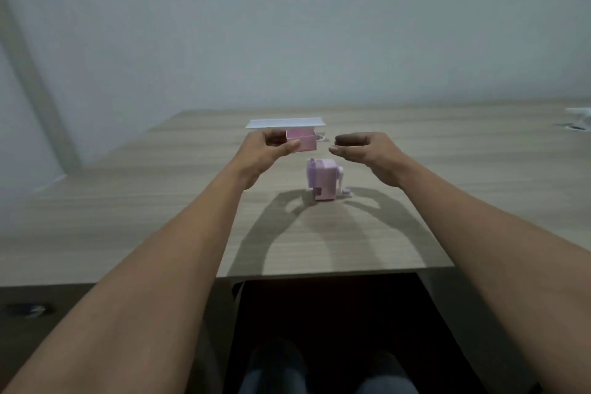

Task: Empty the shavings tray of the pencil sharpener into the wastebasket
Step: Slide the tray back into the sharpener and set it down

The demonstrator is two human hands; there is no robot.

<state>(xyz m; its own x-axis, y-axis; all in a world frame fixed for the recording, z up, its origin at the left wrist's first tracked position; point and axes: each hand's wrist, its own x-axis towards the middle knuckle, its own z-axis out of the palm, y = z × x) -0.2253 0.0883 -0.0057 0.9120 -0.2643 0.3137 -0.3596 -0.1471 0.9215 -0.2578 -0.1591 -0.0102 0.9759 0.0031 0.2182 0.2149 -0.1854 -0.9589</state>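
Note:
A small pink and lilac pencil sharpener [323, 182] with a crank on its right side stands on the wooden table [128, 217]. My left hand [267, 150] holds the pink shavings tray [302, 141] in the air, above and behind the sharpener, pinched between thumb and fingers. My right hand [364, 150] hovers just right of the tray with curled, parted fingers and nothing in it. No wastebasket is in view.
A white sheet or flat box [286, 123] lies on the table just behind the tray. A white object [580, 117] sits at the far right edge. The table's front edge runs below my forearms, with my knees under it. A pale wall stands behind.

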